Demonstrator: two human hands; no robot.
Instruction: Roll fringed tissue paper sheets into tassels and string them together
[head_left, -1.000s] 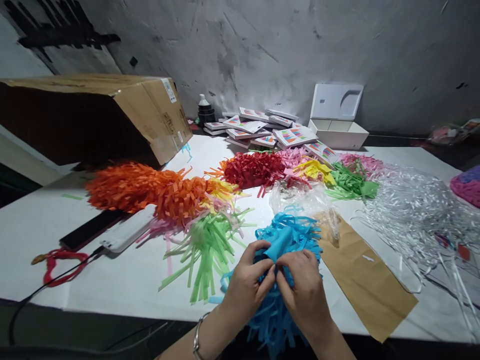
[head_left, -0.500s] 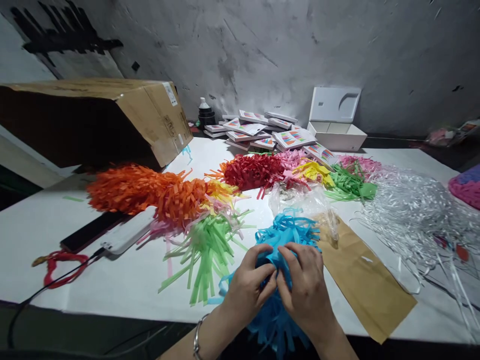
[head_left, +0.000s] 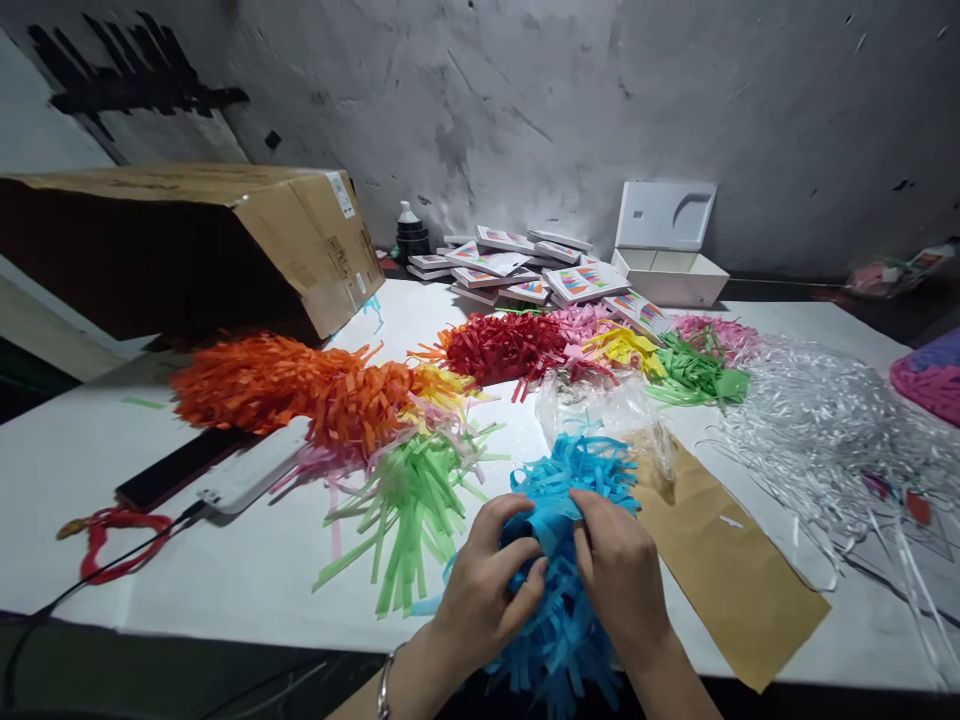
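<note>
A bunch of blue fringed paper (head_left: pixel 581 465) lies at the front edge of the table, its lower strips hanging over the edge. My left hand (head_left: pixel 495 565) is curled round the left side of its smooth middle band, thumb and fingers bent against it. On the other side, my right hand (head_left: pixel 619 560) pinches the band's right part between thumb and fingers. The underside of the blue paper is hidden by my hands. Light green paper strips (head_left: pixel 412 520) lie just left of my left hand. A brown paper sheet (head_left: pixel 731 570) is to the right of my right hand.
Orange fringe (head_left: pixel 277 385), red fringe (head_left: pixel 502 348) and silver tinsel (head_left: pixel 832 430) lie round about. A power bank (head_left: pixel 255 465) with a cable sits at left. Behind are a cardboard box (head_left: pixel 315 240), stacked packs (head_left: pixel 585 281) and an open white box (head_left: pixel 671 277).
My right hand has shifted slightly right, and its fingers have drawn in to a pinch. More of the smooth blue band shows between my hands, which are now further apart.
</note>
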